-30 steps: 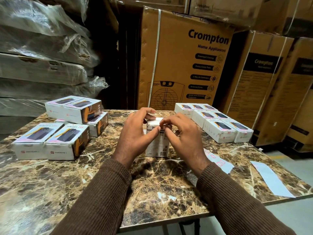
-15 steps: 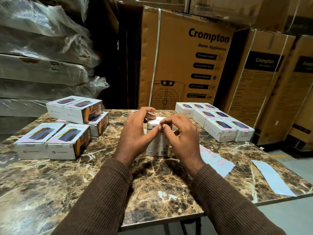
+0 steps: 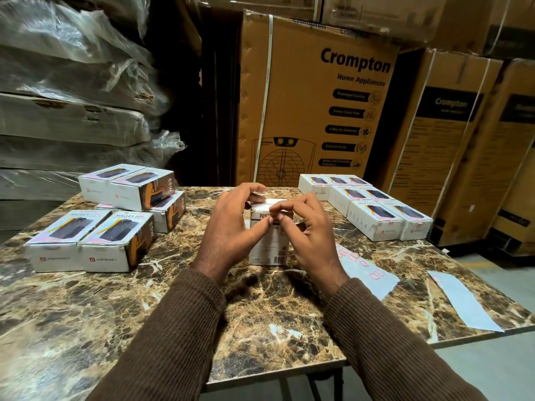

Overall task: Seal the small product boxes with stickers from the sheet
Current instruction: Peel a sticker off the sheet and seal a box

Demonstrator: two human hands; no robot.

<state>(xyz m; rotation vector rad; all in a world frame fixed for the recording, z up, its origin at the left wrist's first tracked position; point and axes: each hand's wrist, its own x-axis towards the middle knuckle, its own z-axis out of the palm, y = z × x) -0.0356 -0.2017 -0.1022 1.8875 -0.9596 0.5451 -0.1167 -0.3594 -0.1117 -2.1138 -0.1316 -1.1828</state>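
Observation:
A small white product box stands upright on end in the middle of the marble table. My left hand curls round its left side and top, thumb pressed against the near face. My right hand is at the box's upper right edge, thumb and forefinger pinching at the top flap where a sticker seems to sit; the sticker itself is mostly hidden by the fingers. The sticker sheet, white with small pink stickers, lies flat just right of my right hand.
Several white boxes are stacked at the table's left, and several more lie in rows at the back right. A bare backing strip lies near the right edge. Large cardboard cartons stand behind the table.
Both hands stay on the upright box; the right thumb and forefinger have shifted slightly along the top edge. The box has not moved.

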